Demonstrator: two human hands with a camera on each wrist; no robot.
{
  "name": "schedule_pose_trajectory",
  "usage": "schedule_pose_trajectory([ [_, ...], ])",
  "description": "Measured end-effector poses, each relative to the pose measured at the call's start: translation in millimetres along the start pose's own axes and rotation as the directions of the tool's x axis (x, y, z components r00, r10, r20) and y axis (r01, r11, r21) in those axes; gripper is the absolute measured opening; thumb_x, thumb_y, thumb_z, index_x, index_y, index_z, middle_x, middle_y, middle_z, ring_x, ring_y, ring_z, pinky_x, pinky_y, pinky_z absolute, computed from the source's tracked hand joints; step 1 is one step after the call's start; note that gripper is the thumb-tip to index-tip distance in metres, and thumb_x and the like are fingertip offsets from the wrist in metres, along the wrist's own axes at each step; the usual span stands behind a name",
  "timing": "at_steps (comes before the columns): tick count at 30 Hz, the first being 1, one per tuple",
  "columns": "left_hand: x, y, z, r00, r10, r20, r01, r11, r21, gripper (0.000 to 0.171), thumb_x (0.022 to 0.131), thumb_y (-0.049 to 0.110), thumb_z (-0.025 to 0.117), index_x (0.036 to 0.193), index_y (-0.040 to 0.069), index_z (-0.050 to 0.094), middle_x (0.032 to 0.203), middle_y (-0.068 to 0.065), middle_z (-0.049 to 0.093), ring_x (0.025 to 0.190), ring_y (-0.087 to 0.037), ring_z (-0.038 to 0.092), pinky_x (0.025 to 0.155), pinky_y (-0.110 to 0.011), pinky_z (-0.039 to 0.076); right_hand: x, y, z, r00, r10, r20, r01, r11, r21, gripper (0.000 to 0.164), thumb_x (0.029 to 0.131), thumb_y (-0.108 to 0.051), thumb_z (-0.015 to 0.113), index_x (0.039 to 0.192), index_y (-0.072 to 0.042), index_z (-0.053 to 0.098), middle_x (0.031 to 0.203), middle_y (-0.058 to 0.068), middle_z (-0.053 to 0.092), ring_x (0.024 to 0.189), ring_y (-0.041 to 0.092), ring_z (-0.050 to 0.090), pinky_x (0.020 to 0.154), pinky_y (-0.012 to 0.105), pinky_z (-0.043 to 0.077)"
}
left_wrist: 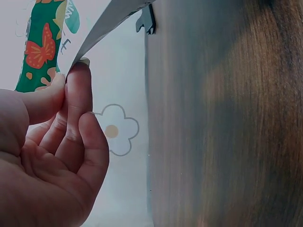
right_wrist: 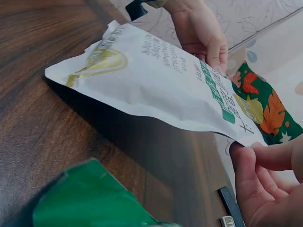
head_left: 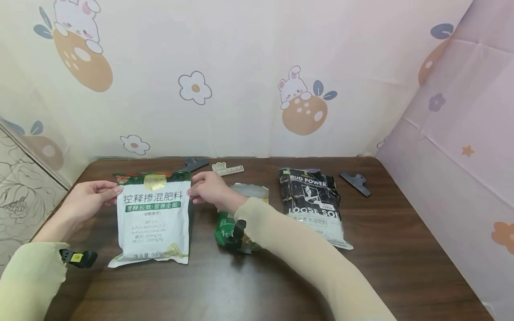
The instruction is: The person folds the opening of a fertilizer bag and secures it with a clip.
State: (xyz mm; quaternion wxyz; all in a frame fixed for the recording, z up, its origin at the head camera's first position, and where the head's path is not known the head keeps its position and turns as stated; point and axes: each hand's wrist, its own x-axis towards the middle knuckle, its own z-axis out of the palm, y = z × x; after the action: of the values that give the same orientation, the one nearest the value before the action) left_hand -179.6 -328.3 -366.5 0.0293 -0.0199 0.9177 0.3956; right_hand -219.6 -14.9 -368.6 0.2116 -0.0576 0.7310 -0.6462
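A white fertilizer bag [head_left: 154, 223] with a green floral top band is held up at the left of the head view, its printed front facing the camera. My left hand [head_left: 90, 198] pinches its upper left edge between thumb and fingers. At the upper right edge, my right hand [head_left: 213, 191] pinches it the same way. The left wrist view shows the left thumb [left_wrist: 45, 99] pressed against the bag's side. In the right wrist view the bag [right_wrist: 151, 80] slants, its bottom corner close over the wooden table.
Behind my right forearm lies a green and white bag [head_left: 225, 223], partly hidden. Farther right is a black and white fertilizer bag [head_left: 309, 196]. Dark clips [head_left: 194, 164] [head_left: 356, 183] and a pale clip [head_left: 229, 168] lie toward the table's back edge, before a patterned curtain [head_left: 241, 111].
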Motion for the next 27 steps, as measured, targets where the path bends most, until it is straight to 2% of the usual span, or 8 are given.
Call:
schedule_pose_trajectory([
  [6, -3.6, 2.9, -2.6, 1.000, 0.013, -0.009, -0.013, 1.000, 0.006, 0.046, 0.103, 0.034, 0.057, 0.120, -0.009, 0.060, 0.094, -0.010, 0.074, 0.080, -0.016, 0.068, 0.068, -0.028, 0.052, -2, -3, -2, 1.000, 0.002, 0.018, -0.002, 1.000, -0.013, 0.019, 0.089, 0.004, 0.071, 0.106, -0.001, 0.066, 0.085, 0.008, 0.071, 0.075, 0.018, 0.067, 0.064, 0.027, 0.057],
  [12, -6.8, 7.1, -3.0, 0.999, 0.036, -0.039, -0.035, 0.999, 0.033, 0.040, 0.103, 0.029, 0.056, 0.118, -0.008, 0.061, 0.091, -0.010, 0.074, 0.081, -0.020, 0.068, 0.067, -0.026, 0.050, -7, -8, -3, 1.000, -0.010, 0.017, 0.010, 1.000, -0.013, 0.018, 0.088, 0.006, 0.070, 0.104, 0.000, 0.065, 0.083, 0.009, 0.070, 0.076, 0.021, 0.068, 0.062, 0.026, 0.056],
  [19, -8.5, 10.1, -2.5, 0.994, 0.075, -0.080, -0.071, 0.996, 0.055, 0.034, 0.103, 0.025, 0.058, 0.112, -0.006, 0.064, 0.085, -0.007, 0.073, 0.076, -0.015, 0.064, 0.063, -0.024, 0.048, -9, -11, -6, 0.999, -0.033, 0.012, 0.033, 0.999, -0.018, 0.015, 0.088, 0.007, 0.070, 0.100, 0.000, 0.064, 0.081, 0.010, 0.070, 0.068, 0.016, 0.065, 0.061, 0.025, 0.056],
  [27, -9.7, 13.8, -5.7, 0.990, 0.104, -0.094, -0.099, 0.994, 0.054, 0.031, 0.103, 0.024, 0.057, 0.110, -0.005, 0.065, 0.083, -0.007, 0.073, 0.073, -0.010, 0.064, 0.061, -0.022, 0.049, -11, -13, -8, 0.999, -0.051, 0.019, 0.052, 0.998, -0.032, 0.016, 0.088, 0.006, 0.070, 0.102, 0.000, 0.064, 0.084, 0.010, 0.069, 0.070, 0.016, 0.065, 0.061, 0.026, 0.056],
])
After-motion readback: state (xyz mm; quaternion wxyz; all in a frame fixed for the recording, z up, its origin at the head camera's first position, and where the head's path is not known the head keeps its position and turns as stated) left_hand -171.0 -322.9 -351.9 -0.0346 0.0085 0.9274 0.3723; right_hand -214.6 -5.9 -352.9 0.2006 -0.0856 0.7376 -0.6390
